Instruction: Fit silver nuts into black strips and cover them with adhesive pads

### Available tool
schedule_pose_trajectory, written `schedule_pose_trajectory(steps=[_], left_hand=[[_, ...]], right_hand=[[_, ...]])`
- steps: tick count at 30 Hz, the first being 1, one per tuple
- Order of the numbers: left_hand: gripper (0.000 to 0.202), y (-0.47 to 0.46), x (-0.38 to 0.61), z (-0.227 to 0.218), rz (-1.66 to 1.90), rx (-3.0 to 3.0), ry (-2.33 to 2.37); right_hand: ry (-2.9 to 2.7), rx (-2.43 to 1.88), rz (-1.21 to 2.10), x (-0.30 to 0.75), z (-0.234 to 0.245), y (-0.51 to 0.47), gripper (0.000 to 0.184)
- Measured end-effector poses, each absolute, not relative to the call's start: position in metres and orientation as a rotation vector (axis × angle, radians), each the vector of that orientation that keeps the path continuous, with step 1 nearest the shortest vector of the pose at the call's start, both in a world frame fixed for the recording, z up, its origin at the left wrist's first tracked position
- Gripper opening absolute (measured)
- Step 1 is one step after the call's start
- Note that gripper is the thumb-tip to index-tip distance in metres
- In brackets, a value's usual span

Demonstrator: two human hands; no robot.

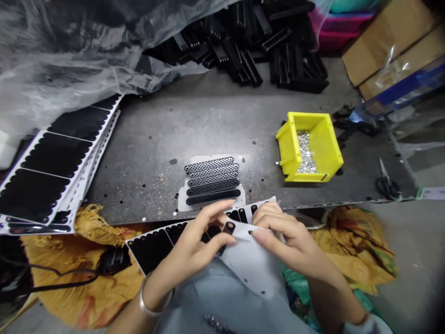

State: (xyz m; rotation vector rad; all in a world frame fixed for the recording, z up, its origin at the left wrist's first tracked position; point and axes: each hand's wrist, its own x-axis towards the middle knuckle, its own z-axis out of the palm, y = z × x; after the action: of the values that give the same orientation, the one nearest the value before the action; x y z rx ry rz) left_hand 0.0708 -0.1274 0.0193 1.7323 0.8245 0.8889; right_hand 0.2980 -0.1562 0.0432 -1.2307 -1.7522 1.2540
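My left hand [198,246] pinches a black adhesive strip [227,229] and lifts its end off a white backing sheet [243,260] that lies on my lap. My right hand [281,236] presses down on the sheet beside it, fingers curled on the paper. More black strips [153,248] remain in a row on the sheet's left part. Just beyond my hands, several black perforated grille pieces [212,178] lie side by side on a small grey pad [182,199] on the metal table [156,139].
A yellow bin [327,144] holding small silver parts stands at the right. Stacked sheets of black strips [52,171] lie at the left. A pile of black grilles [257,46] sits at the back, clear plastic film [69,55] beside it. Scissors [385,183] lie far right.
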Motion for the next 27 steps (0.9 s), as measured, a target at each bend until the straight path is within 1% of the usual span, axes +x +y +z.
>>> schedule_pose_trajectory(steps=[2, 4, 7, 8, 12, 14, 17, 20, 24, 26, 27], left_hand=[[0.043, -0.126, 0.073, 0.021, 0.879, 1.935, 0.655], [0.029, -0.127, 0.075, 0.02, 0.946, 2.127, 0.482], [0.014, -0.133, 0.082, 0.014, 1.001, 2.082, 0.42], [0.012, -0.136, 0.085, 0.012, 0.972, 2.015, 0.449], [0.017, -0.142, 0.102, 0.003, 0.73, 1.922, 0.46], [0.019, -0.142, 0.109, 0.002, 0.677, 1.887, 0.464], [0.026, -0.141, 0.111, 0.0, 0.681, 1.857, 0.494], [0.022, -0.139, 0.109, -0.002, 0.709, 1.905, 0.454], [0.021, -0.137, 0.104, -0.001, 0.701, 1.765, 0.569], [0.02, -0.138, 0.102, 0.002, 0.685, 1.684, 0.617], [0.019, -0.139, 0.101, 0.004, 0.666, 1.653, 0.619]], right_hand=[[-1.676, -1.267, 1.352, 0.307, 0.034, -0.159, 0.031], [-1.614, -1.333, 1.414, 0.314, 0.023, -0.164, 0.039], [-1.573, -1.423, 1.448, 0.326, 0.009, -0.178, 0.044], [-1.58, -1.437, 1.462, 0.331, 0.007, -0.184, 0.045], [-1.521, -1.469, 1.508, 0.344, 0.006, -0.204, 0.046], [-1.462, -1.444, 1.517, 0.342, 0.004, -0.205, 0.046], [-1.474, -1.468, 1.475, 0.329, -0.002, -0.199, 0.048], [-1.495, -1.575, 1.397, 0.323, -0.007, -0.197, 0.055], [-1.688, -1.547, 1.579, 0.366, -0.01, -0.207, 0.048], [-1.782, -1.737, 1.619, 0.404, -0.013, -0.21, 0.043], [-1.736, -1.948, 1.562, 0.423, -0.015, -0.21, 0.042]])
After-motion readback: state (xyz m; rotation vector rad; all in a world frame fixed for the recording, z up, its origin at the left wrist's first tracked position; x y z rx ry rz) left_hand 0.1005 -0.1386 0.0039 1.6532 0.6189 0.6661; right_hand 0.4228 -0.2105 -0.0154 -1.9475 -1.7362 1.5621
